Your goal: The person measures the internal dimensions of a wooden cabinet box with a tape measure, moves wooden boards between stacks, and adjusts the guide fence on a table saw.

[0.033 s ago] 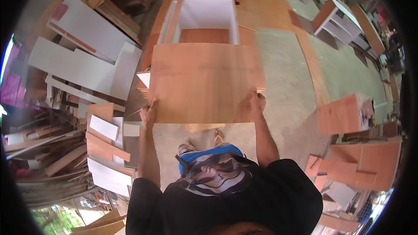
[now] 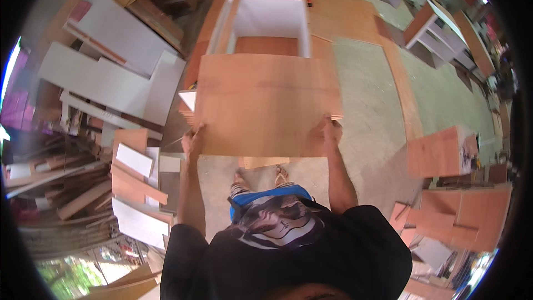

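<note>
Plywood panel [image 2: 266,103] hangs flat at waist height before the open white cabinet box [image 2: 269,25], left hand [image 2: 191,140] and right hand [image 2: 332,132] curled around its near corners; it could tip and slip if one grip loosens.

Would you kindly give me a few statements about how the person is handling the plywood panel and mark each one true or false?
1. Both hands grip the large plywood panel at its near corners. True: the left hand holds the left corner, the right hand the right.
2. The open cabinet box beyond the panel is white inside. True.
3. The panel is painted white. False: it is bare reddish-brown wood.
4. The person holds the panel with one hand only. False: both hands are on it.
5. White boards lie to the person's left. True.
</note>
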Tool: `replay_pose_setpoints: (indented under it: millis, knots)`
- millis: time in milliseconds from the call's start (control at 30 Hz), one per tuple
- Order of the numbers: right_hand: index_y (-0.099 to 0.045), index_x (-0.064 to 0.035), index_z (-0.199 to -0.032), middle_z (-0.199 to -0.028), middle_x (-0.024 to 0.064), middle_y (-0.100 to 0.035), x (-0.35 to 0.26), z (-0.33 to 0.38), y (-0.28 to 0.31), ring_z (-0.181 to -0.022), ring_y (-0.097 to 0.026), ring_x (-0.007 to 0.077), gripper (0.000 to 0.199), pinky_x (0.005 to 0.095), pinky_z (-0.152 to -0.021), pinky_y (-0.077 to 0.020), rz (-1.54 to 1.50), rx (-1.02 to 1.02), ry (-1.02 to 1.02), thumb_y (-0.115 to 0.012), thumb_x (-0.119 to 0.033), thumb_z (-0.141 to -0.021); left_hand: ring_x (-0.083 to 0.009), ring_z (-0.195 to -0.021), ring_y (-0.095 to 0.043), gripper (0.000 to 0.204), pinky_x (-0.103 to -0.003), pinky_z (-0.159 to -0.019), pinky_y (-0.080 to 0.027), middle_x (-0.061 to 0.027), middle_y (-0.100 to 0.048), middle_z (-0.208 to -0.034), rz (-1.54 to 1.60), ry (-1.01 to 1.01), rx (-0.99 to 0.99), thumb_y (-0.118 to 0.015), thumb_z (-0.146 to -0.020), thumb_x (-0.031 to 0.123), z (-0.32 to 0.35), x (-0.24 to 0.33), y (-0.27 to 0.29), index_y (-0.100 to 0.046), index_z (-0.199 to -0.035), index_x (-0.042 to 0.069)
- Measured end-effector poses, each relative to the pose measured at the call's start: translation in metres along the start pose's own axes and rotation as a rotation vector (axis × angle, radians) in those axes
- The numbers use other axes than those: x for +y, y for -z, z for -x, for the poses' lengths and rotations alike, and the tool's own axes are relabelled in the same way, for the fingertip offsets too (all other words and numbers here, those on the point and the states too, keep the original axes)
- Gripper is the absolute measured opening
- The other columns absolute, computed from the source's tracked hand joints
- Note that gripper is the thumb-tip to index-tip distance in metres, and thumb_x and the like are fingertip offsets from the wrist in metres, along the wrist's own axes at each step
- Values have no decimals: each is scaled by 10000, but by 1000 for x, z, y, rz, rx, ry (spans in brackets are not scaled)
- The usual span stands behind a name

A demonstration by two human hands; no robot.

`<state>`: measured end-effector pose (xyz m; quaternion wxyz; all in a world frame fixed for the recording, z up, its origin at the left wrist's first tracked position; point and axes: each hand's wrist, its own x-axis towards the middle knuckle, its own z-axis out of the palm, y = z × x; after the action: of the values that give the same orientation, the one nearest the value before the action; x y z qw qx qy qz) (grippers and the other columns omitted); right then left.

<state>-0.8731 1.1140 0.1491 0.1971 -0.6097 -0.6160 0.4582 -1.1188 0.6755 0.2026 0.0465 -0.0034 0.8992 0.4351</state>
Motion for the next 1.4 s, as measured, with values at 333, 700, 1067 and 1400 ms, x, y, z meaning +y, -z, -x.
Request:
replay_pose_setpoints:
  millis: [333, 700, 1067, 1400]
  knots:
    - [-726, 38, -918, -899, 139, -731, -36, -31, -62, -873, -649, 245, 640, 421, -821, -510, 132, 7, -33, -707, -602, -895, -424, -905, -725, 824, -489, -802, -538, -273, -730, -891, -118, 153, -160, -673, -803, 752, -101, -26, -25, -726, -952, -57]
    - [-705, 54, -825, -847, 199, -733, 33, -51, -81, -788, -698, 302, 717, 470, -725, -538, 231, 99, 42, -623, -651, -925, -284, -772, -704, 833, -426, -703, -537, -213, -732, -830, -83, 106, -225, -669, -831, 741, -114, -51, -20, -737, -1013, -69]
    - [-644, -5, -767, -710, 133, -665, -14, -31, -84, -702, -632, 262, 705, 447, -716, -508, 261, 102, 55, -610, -693, -919, -291, -712, -655, 812, -424, -664, -502, -197, -693, -763, -130, 186, -248, -688, -837, 709, -121, -50, -23, -727, -977, -89]
    - [-743, 16, -1057, -898, 124, -711, -7, -38, -86, -868, -640, 218, 667, 391, -800, -510, 112, -49, 89, -631, -633, -948, -350, -958, -743, 838, -443, -855, -562, -202, -769, -991, -112, 264, -296, -647, -821, 752, -121, -49, -12, -729, -1151, -14]
